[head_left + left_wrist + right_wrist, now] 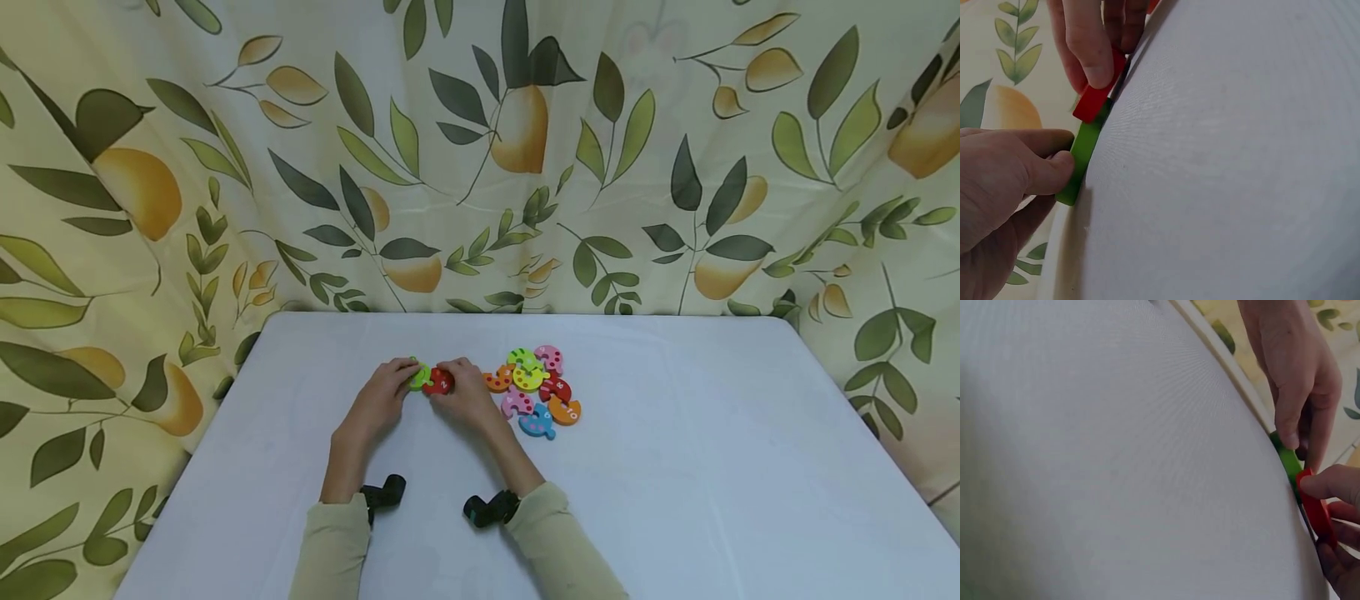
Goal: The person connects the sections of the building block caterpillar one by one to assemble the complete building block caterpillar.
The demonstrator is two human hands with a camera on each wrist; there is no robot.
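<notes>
My left hand (381,393) pinches a green puzzle piece (420,377) between thumb and fingers at the table's left middle. A red puzzle piece (438,382), marked with a pale number that looks like 2, is pinched by my right hand (467,393). In the left wrist view the red piece (1092,103) meets the end of the green piece (1085,147) and sits slightly higher, partly overlapping it. The right wrist view shows the red piece (1316,509) against the green one (1287,457); whether they interlock I cannot tell.
Just right of my right hand lies a cluster of several dotted, numbered puzzle pieces, among them a yellow one (529,379), a blue one (537,422) and an orange one (564,411). A white cloth covers the table (712,467). Behind it hangs a leaf-patterned curtain (480,217).
</notes>
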